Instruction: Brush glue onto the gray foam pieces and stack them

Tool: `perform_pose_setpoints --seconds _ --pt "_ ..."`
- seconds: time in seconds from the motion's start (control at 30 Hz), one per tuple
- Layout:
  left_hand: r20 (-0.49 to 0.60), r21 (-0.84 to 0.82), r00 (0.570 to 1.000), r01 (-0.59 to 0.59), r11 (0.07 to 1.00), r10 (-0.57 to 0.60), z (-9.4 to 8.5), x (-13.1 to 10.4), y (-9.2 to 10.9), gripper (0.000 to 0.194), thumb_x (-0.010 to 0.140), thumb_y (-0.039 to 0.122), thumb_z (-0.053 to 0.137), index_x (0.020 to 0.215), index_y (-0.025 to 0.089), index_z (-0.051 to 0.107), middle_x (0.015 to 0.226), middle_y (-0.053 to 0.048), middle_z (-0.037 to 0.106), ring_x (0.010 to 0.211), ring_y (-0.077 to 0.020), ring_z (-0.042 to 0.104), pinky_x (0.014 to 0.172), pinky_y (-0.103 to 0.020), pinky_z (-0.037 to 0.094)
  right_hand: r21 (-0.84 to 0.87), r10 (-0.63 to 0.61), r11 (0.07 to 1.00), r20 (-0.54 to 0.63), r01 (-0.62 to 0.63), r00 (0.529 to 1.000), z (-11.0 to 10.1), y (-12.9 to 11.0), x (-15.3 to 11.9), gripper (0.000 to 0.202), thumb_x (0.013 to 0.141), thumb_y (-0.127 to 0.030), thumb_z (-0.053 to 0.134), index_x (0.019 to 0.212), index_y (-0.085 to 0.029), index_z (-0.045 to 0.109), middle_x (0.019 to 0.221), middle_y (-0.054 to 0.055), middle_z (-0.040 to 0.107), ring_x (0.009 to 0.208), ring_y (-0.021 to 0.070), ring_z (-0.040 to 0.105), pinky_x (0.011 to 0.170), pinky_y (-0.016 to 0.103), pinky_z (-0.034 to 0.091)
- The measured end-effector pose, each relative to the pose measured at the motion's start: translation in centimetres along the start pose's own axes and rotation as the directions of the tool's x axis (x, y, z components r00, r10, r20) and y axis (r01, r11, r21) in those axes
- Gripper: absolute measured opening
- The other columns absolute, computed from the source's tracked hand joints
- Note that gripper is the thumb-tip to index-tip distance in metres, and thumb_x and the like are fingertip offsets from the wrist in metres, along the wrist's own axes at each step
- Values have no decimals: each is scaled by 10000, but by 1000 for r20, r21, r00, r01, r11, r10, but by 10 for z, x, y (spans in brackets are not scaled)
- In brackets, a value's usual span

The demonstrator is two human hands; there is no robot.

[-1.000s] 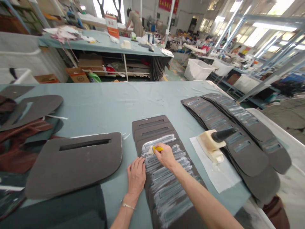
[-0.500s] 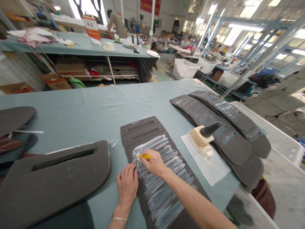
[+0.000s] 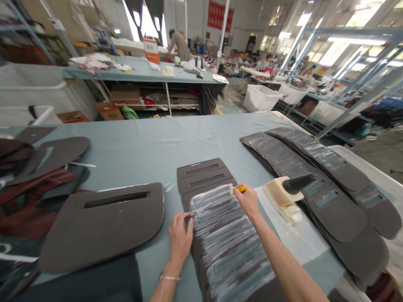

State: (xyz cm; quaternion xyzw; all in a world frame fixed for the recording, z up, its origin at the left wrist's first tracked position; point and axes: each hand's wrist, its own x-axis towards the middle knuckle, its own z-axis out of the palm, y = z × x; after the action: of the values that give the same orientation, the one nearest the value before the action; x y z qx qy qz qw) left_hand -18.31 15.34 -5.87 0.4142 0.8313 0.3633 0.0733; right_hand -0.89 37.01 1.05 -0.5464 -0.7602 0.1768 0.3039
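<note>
My right hand (image 3: pixel 247 200) grips a small yellow-handled brush (image 3: pixel 238 189), its bristles on the upper right edge of a dark grey slotted panel (image 3: pixel 229 243). White streaks, seemingly glue, cover most of that panel, which lies overlapped with other slotted panels. At the left edge of these panels rests my left hand (image 3: pixel 180 235), thumb apart from the fingers and fingertips touching the edge; a bracelet is on the wrist. To the right, a cream container (image 3: pixel 277 193) with a black cone-shaped piece (image 3: pixel 297 183) sits on a white sheet (image 3: pixel 310 241).
A stack of rounded dark grey panels (image 3: pixel 110 226) lies at the left beside brown-red material (image 3: pixel 53 184). Streaked panel stacks (image 3: pixel 340 214) line the right side. Beyond the blue-green table (image 3: pixel 151 142) stand another table (image 3: pixel 141 75), white bins (image 3: pixel 261 98) and a person (image 3: pixel 181 46).
The brush in my right hand has swept rightward across the panel, from its left side to its right edge. My left hand stays by the left edge. The camera view has turned slightly left.
</note>
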Motion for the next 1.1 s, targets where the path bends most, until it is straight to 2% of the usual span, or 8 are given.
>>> perform_pose_setpoints --seconds 0.17,0.27,0.33,0.43,0.63,0.83,0.97,1.1 --pt "-43 23 999 -20 1000 21 -1 38 10 269 889 321 398 1081 220 557 1128 -83 583 1074 -219 523 886 -389 390 298 -64 954 104 30 992 46 -73 -7 225 743 -319 486 792 -191 663 623 -13 605 534 126 506 540 219 374" --pt "-26 127 997 -65 990 68 3 56 12 280 897 256 370 1098 207 559 1134 -86 595 1075 -208 520 911 -388 366 394 -208 912 203 115 957 78 -107 -15 209 747 -298 490 806 -203 666 675 -12 628 575 122 531 566 210 393" --pt "5 191 995 -96 977 97 5 62 10 277 897 217 357 1066 203 576 1103 -79 609 1041 -198 532 903 -377 361 386 -289 906 262 174 921 90 -110 -15 183 736 -272 500 790 -218 665 689 -18 634 588 118 539 580 207 394" --pt "30 239 990 -141 961 138 5 64 4 278 890 190 363 1058 204 584 1084 -76 614 1024 -189 535 893 -360 357 284 -262 941 272 183 926 84 -79 5 170 716 -252 501 765 -225 662 679 -19 632 599 125 545 590 213 390" --pt "9 267 990 -138 954 141 6 61 5 279 885 195 371 1065 198 583 1084 -80 614 1023 -196 533 876 -353 355 -18 -33 999 81 34 996 34 -3 60 222 710 -295 481 766 -195 671 652 9 634 607 146 541 613 235 390" --pt "31 229 992 -123 966 119 7 59 6 298 871 242 389 1104 204 572 1131 -90 604 1037 -207 533 896 -373 359 86 92 992 -29 -89 995 -19 6 30 307 749 -383 472 829 -171 679 641 9 638 572 135 551 584 225 400" --pt "89 20 993 -75 997 73 4 63 -5 357 849 384 385 1083 181 561 1092 -98 606 1029 -226 543 910 -377 398 141 301 949 -152 -281 941 -95 49 -9 352 728 -418 506 832 -133 683 528 9 596 505 151 553 537 235 403" --pt "59 -8 998 29 1000 -29 0 58 -15 438 779 535 411 991 176 547 990 -94 590 966 -250 552 874 -376 432 61 436 889 -413 -454 799 -177 115 -44 344 704 -424 521 794 -133 681 475 5 580 491 174 563 551 256 409"
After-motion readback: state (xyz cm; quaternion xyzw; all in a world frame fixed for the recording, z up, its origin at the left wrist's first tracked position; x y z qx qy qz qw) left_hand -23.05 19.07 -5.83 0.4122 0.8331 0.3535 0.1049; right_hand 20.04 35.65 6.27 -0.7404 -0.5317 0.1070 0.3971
